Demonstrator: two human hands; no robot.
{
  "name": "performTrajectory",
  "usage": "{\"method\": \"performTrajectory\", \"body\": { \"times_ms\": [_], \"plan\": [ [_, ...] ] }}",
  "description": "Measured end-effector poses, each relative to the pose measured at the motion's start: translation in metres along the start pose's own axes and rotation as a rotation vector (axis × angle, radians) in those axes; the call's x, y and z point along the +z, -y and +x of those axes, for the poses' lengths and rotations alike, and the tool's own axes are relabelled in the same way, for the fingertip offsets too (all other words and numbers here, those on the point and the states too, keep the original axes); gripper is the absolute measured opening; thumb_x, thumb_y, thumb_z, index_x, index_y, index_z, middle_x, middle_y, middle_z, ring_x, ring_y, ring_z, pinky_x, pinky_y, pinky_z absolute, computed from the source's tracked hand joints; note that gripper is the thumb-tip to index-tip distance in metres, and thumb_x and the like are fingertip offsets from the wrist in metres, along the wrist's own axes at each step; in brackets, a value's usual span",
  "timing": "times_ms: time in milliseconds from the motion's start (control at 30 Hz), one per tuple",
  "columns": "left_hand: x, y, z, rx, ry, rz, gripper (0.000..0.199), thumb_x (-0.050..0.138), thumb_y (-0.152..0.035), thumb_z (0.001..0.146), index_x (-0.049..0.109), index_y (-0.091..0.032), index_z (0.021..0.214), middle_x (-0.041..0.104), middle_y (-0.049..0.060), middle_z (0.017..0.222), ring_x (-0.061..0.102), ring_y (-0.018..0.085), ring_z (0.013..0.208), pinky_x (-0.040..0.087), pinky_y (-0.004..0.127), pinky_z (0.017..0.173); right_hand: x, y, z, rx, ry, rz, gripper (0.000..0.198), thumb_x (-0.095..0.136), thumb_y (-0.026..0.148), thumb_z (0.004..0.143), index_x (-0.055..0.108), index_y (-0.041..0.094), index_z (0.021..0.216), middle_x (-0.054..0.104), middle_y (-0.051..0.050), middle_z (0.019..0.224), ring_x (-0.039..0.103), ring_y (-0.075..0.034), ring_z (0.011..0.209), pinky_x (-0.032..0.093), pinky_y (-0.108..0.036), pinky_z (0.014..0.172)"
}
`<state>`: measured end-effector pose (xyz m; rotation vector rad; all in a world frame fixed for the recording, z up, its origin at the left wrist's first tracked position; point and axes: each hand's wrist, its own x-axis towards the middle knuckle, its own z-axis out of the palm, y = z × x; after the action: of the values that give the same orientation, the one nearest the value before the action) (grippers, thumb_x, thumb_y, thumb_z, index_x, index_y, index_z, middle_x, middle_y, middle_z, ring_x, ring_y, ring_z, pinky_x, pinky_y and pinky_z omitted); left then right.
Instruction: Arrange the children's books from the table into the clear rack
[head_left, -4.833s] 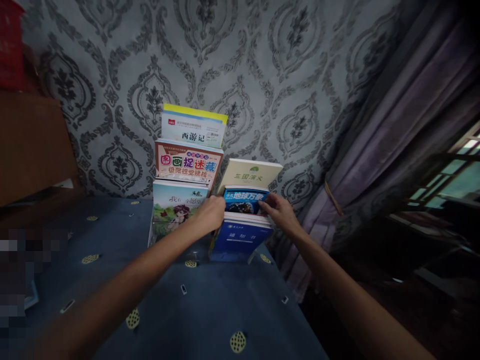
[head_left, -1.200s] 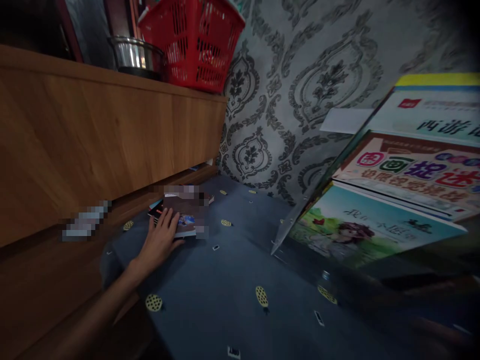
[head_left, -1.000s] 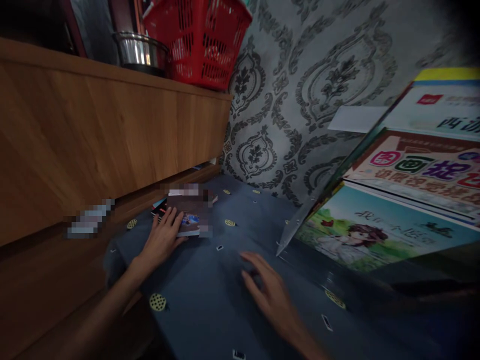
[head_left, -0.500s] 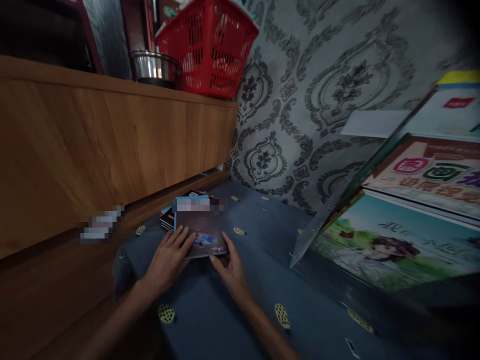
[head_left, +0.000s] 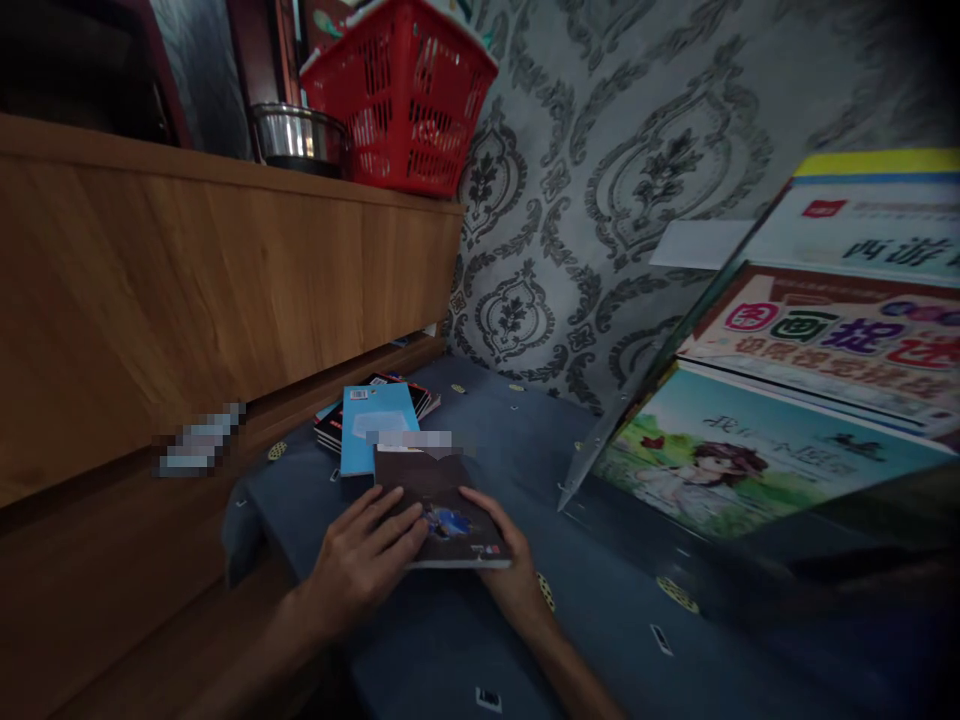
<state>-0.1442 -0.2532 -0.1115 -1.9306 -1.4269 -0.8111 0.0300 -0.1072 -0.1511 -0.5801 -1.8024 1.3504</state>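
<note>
A dark-covered book (head_left: pixel 420 490) with a blue picture near its lower edge is held between my two hands, close to the front of the cloth. My left hand (head_left: pixel 367 550) grips its left side, fingers laid over the cover and the thumb hidden. At the right edge, my right hand (head_left: pixel 510 560) has its fingers along the side; part of it is hidden beneath the book. Just behind lies a light-blue book (head_left: pixel 379 415), on or against a pile of dark books (head_left: pixel 330 432).
A clear stand (head_left: pixel 592 460) with several upright picture books (head_left: pixel 697 450) is at the right. A wooden cabinet (head_left: pixel 225 300) runs along the left, carrying a red basket (head_left: pixel 401 110) and a metal pot (head_left: pixel 300 135). Dark blue cloth (head_left: pixel 510 430) covers the surface.
The dark book has come toward me and to the right, off the pile, with both hands on it. More of the light-blue book now shows. The view has turned slightly right.
</note>
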Motion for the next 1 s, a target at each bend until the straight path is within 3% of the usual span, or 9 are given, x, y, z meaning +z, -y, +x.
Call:
{"method": "performTrajectory", "body": {
  "times_ms": [133, 233, 300, 400, 467, 533, 667, 867, 1000],
  "plan": [
    [-0.011, -0.022, 0.024, 0.079, -0.062, -0.156, 0.030, 0.046, -0.010, 0.095, 0.063, -0.017, 0.119, 0.076, 0.006, 0.108, 0.068, 0.020, 0.112, 0.054, 0.037, 0.100, -0.004, -0.012, 0.007, 0.053, -0.114, 0.136, 0.043, 0.068, 0.051, 0.075, 0.070, 0.027, 0.110, 0.071, -0.007, 0.113, 0.066, -0.028, 0.104, 0.052, -0.043, 0.095],
    [-0.020, -0.032, 0.047, 0.089, -0.114, -0.364, 0.025, 0.050, -0.012, 0.095, 0.062, -0.014, 0.117, 0.077, 0.009, 0.105, 0.071, 0.018, 0.103, 0.057, 0.029, 0.091, -0.004, -0.017, 0.009, 0.065, -0.208, 0.189, 0.050, 0.068, 0.058, 0.073, 0.068, 0.026, 0.112, 0.071, -0.007, 0.110, 0.065, -0.028, 0.103, 0.051, -0.044, 0.095],
    [-0.024, -0.028, 0.066, -0.045, -0.125, -0.498, 0.021, 0.056, -0.019, 0.094, 0.064, -0.015, 0.112, 0.077, 0.007, 0.098, 0.073, 0.016, 0.090, 0.058, 0.025, 0.080, -0.005, -0.013, 0.007, 0.068, -0.239, 0.211, 0.059, 0.071, 0.057, 0.071, 0.062, 0.027, 0.120, 0.069, -0.007, 0.112, 0.064, -0.027, 0.104, 0.051, -0.042, 0.094],
    [-0.021, -0.008, 0.096, -0.473, -0.124, -0.635, 0.015, 0.062, -0.031, 0.090, 0.068, -0.017, 0.089, 0.072, 0.000, 0.077, 0.067, 0.013, 0.069, 0.052, 0.021, 0.063, -0.008, -0.001, 0.001, 0.081, -0.283, 0.195, 0.054, 0.076, 0.054, 0.069, 0.063, 0.025, 0.112, 0.070, -0.005, 0.106, 0.064, -0.024, 0.098, 0.052, -0.037, 0.089],
    [-0.009, 0.009, 0.113, -0.700, -0.163, -0.782, 0.025, 0.065, -0.040, 0.084, 0.063, -0.017, 0.074, 0.064, -0.002, 0.067, 0.058, 0.011, 0.062, 0.047, 0.019, 0.058, -0.015, 0.007, -0.006, 0.105, -0.274, 0.162, 0.044, 0.074, 0.056, 0.071, 0.066, 0.022, 0.098, 0.070, -0.004, 0.095, 0.063, -0.022, 0.089, 0.052, -0.032, 0.082],
    [0.012, 0.022, 0.123, -0.826, -0.172, -0.989, 0.035, 0.068, -0.048, 0.078, 0.058, -0.017, 0.068, 0.058, -0.004, 0.064, 0.053, 0.010, 0.060, 0.044, 0.019, 0.057, -0.023, 0.014, -0.018, 0.162, -0.247, 0.144, 0.043, 0.072, 0.059, 0.073, 0.066, 0.020, 0.089, 0.068, -0.002, 0.081, 0.061, -0.019, 0.075, 0.051, -0.028, 0.069],
    [0.060, 0.021, 0.125, -1.022, -0.012, -1.333, 0.050, 0.075, -0.062, 0.064, 0.049, -0.018, 0.066, 0.053, -0.005, 0.059, 0.049, 0.009, 0.054, 0.040, 0.020, 0.052, -0.041, 0.023, -0.048, 0.293, -0.253, 0.124, 0.046, 0.067, 0.065, 0.075, 0.059, 0.020, 0.079, 0.054, 0.004, 0.059, 0.045, -0.011, 0.050, 0.037, -0.022, 0.047],
    [0.116, -0.009, 0.114, -1.111, 0.215, -1.470, 0.051, 0.073, -0.063, 0.065, 0.049, -0.019, 0.068, 0.053, -0.005, 0.057, 0.050, 0.010, 0.051, 0.041, 0.022, 0.052, -0.060, 0.033, -0.076, 0.342, -0.341, -0.091, 0.051, 0.056, 0.070, 0.079, 0.053, 0.021, 0.066, 0.051, 0.003, 0.058, 0.045, -0.013, 0.052, 0.037, -0.023, 0.047],
    [0.142, -0.014, 0.106, -1.105, 0.190, -1.384, 0.041, 0.067, -0.057, 0.075, 0.054, -0.018, 0.074, 0.062, 0.000, 0.070, 0.061, 0.015, 0.068, 0.047, 0.026, 0.066, -0.065, 0.033, -0.082, 0.362, -0.341, -0.287, 0.052, 0.049, 0.069, 0.082, 0.057, 0.020, 0.065, 0.056, 0.000, 0.057, 0.049, -0.015, 0.052, 0.036, -0.026, 0.047]
  ]
}}
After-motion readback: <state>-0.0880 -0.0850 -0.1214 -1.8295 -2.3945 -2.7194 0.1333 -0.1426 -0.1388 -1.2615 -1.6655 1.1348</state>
